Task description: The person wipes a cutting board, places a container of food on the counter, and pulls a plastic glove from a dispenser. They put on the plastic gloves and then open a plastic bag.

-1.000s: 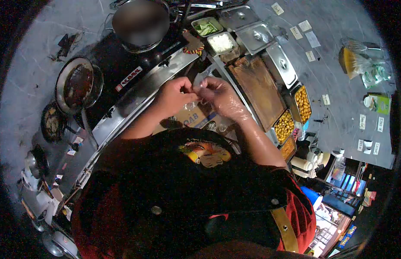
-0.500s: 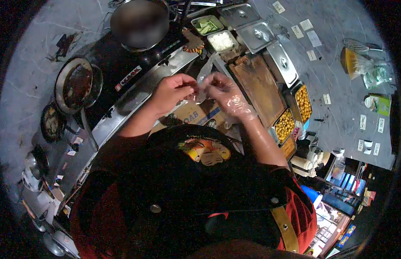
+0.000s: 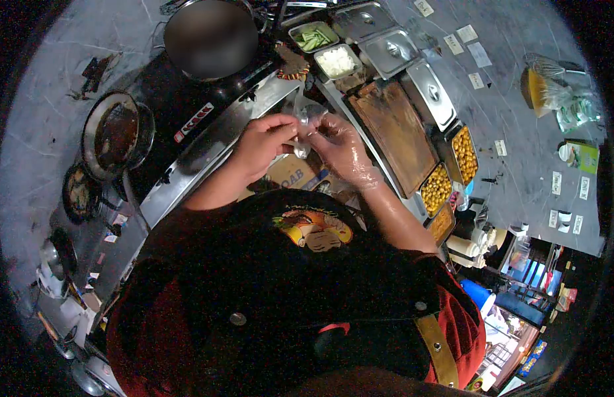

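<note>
Two hands meet over the steel counter edge (image 3: 207,142): the bare left hand (image 3: 260,142) pinches a thin, crinkled clear plastic bag (image 3: 301,122), and the right hand (image 3: 340,147), sheathed in a glossy transparent glove, grips the same bag from the other side. Just right lie a worn wooden cutting board (image 3: 394,132) and rectangular metal trays of round yellow balls (image 3: 464,155).

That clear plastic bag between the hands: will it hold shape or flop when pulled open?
Likely floppy: the clear plastic bag crumples and hangs between the left hand and the gloved right hand. Probably very light, being thin and see-through. Possibly slippery against the glove.
</note>
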Demonstrator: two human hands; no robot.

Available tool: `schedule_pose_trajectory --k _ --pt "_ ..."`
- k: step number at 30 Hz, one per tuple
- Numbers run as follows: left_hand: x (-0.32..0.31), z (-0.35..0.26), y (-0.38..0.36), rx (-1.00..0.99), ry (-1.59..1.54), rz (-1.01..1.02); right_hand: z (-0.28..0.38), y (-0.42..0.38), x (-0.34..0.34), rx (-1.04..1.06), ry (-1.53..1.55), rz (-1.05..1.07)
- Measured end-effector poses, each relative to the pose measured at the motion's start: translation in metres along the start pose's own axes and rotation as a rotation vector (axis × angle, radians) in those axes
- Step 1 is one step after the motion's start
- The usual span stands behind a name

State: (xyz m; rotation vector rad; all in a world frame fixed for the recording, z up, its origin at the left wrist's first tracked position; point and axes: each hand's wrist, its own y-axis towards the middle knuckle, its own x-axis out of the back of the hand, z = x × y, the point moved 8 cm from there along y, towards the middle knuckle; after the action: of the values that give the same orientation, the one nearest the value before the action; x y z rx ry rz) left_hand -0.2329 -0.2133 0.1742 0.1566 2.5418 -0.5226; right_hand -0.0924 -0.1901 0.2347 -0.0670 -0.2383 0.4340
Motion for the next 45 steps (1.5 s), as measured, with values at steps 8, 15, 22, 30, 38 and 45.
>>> schedule_pose_trajectory --k 8,15,22,30,38,45 --pt "0.016 0.005 0.003 -0.002 -0.159 -0.028 -0.015 0.002 0.019 0.024 -0.007 -0.018" --pt "0.036 -0.009 0.010 -0.071 -0.080 -0.168 -0.024 0.007 0.049 0.083 -0.127 -0.196" --pt "0.024 -0.014 0.010 -0.116 0.092 -0.140 -0.018 0.016 0.048 0.116 -0.058 -0.283" --pt "0.034 -0.019 0.013 -0.208 0.289 -0.183 -0.042 0.030 0.059 -0.112 -0.588 -0.153" --pt "-0.038 -0.126 -0.032 -1.055 1.137 -0.194 -0.021 0.034 0.044 -0.192 -0.718 0.241" --pt "-0.093 -0.088 -0.019 -1.093 1.576 0.636 -0.033 0.040 0.032 -0.032 -0.616 0.510"
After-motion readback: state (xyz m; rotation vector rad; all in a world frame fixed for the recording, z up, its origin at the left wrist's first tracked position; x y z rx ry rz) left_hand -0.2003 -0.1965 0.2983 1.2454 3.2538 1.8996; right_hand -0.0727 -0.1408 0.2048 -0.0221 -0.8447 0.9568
